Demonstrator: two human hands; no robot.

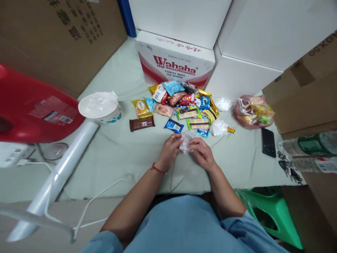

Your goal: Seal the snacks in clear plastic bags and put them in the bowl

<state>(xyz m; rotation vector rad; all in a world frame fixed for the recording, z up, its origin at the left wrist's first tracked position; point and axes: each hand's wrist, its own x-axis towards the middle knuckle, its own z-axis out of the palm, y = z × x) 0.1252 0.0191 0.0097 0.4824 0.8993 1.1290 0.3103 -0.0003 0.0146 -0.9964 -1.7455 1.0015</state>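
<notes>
Between my two hands, just above the cloth-covered table, is a crumpled clear plastic bag (186, 142). My left hand (171, 149) pinches its left side, with a red cord around the wrist. The fingers of my right hand (202, 151) are closed on its right side. Just beyond my fingers lie a blue snack packet (173, 125) and a heap of wrapped snacks (181, 98) in several colours. A brown wrapped bar (142, 123) lies to the left. Balled clear plastic (219, 127) sits to the right, beside a small orange-wrapped stick (231, 130).
A paper tub (102, 114) holding clear plastic stands left, near a plastic film roll (65, 158) and a red container (34, 109). A Wahaha box (176, 63) backs the heap. Rightward are a bag of snacks (254, 112), a phone (268, 142), keys (289, 170) and bottles (310, 144).
</notes>
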